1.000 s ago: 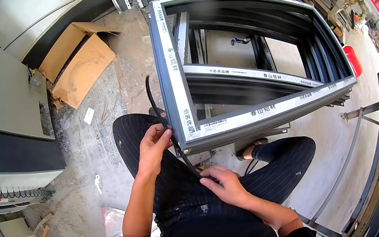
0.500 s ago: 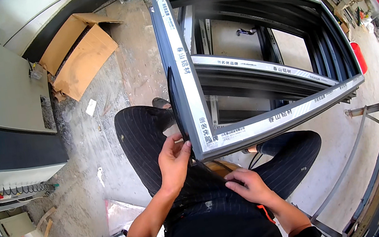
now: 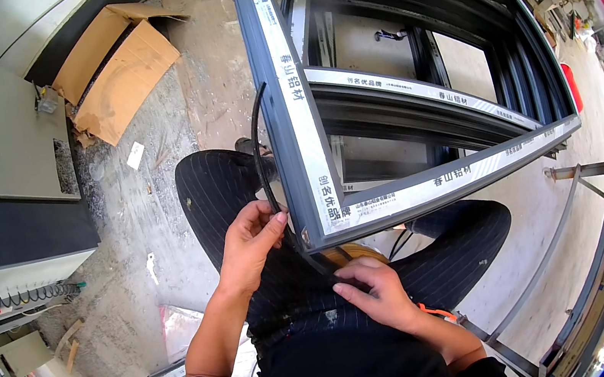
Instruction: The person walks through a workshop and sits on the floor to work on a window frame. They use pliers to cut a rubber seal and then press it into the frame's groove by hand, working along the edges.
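A stack of dark grey window frames (image 3: 302, 134) with white protective film stands in front of me, between my legs. My left hand (image 3: 248, 246) is beside the near left corner, thumb and fingers pinched on a thin black rubber strip (image 3: 258, 148). The strip's free end curves up along the outer left side of the frame, standing a little off it. Below the corner, the strip runs down toward my right hand (image 3: 374, 290). That hand's thumb and fingers close around the strip over my lap; the exact grip is partly hidden.
An open cardboard box (image 3: 125, 82) lies on the floor at the far left, next to a grey cabinet (image 3: 0, 130). A long metal rack (image 3: 597, 255) runs along the right. Behind it stands a red bucket (image 3: 572, 85). Scraps and plastic film (image 3: 183, 329) lie on the floor.
My left hand has moved left and slightly down, bending the strip's free end away from the frame. My right hand has shifted left. The view has tilted slightly.
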`<state>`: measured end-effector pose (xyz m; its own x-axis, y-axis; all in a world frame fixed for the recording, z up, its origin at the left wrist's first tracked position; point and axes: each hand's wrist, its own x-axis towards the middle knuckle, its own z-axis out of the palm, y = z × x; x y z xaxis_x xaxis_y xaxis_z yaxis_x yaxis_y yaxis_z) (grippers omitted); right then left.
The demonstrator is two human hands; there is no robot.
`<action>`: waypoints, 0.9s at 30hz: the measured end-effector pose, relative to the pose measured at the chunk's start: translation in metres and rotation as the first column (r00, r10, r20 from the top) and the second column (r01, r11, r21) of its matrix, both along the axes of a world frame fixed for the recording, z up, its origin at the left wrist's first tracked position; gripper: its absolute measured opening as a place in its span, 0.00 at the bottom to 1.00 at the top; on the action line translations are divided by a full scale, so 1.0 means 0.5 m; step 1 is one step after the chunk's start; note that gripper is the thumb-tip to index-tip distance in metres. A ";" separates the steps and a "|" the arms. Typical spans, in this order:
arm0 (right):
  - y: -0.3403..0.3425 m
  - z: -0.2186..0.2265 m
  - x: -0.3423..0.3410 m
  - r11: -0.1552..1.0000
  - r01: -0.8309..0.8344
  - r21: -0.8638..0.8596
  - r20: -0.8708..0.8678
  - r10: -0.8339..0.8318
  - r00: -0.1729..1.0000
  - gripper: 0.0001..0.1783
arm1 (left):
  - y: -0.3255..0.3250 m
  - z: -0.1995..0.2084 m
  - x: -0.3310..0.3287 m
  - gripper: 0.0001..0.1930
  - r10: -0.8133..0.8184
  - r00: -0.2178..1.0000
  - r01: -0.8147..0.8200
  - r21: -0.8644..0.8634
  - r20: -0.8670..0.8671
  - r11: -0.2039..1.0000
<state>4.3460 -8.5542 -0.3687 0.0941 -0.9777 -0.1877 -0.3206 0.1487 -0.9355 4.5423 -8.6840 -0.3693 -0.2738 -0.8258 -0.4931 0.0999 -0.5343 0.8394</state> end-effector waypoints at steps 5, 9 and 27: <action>0.019 0.000 0.009 1.000 -0.004 -0.010 0.003 0.004 1.000 0.11 | 0.012 -0.006 -0.009 0.08 -0.036 0.995 0.045 -0.099 0.089 0.994; 0.031 -0.002 0.010 0.999 0.011 -0.048 -0.062 -0.014 0.998 0.11 | 0.023 -0.022 -0.022 0.08 -0.004 0.991 0.030 -0.192 0.130 0.981; 0.039 -0.029 0.018 0.995 0.084 -0.049 -0.075 -0.087 0.993 0.12 | 0.015 -0.027 -0.017 0.12 -0.051 0.959 0.123 -0.248 0.280 0.961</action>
